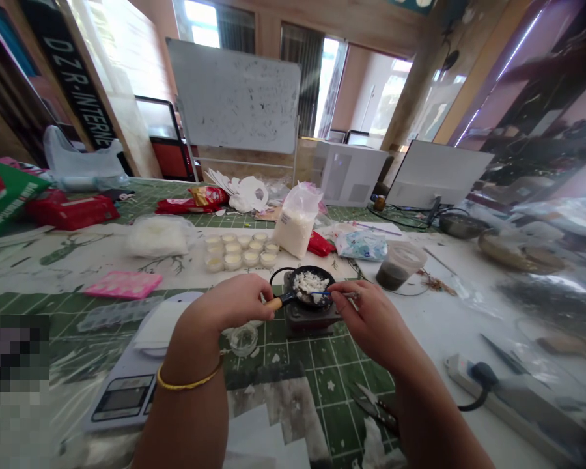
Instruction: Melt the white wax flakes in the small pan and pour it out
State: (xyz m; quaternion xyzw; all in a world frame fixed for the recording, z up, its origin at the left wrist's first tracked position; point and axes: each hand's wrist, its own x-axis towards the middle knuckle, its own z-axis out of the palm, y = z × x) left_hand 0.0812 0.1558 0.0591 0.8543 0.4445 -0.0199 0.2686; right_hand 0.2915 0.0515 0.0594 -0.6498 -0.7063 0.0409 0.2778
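A small black frying pan (300, 303) rests on a dark, compact hot plate (312, 324). White crumbly pieces (310, 282), perhaps wax, lie heaped in it. My left hand (241, 299) is closed round the pan's wooden-ended handle (275, 304). From the right, my right hand (364, 309) pinches a thin stirring stick (340, 294) whose blue end reaches into the white pieces. Just below the left hand stands a small clear glass dish (243, 340). Behind the pan are several little cups filled with pale wax (233, 260) and an upright bag of white granules (298, 221).
A kitchen scale (127, 394) sits at front left, near a pink mould (124, 284). Scissors (371, 402) lie at front right, beside a power strip (488, 391) with a black plug. A plastic tub of dark material (399, 265) stands right of the pan.
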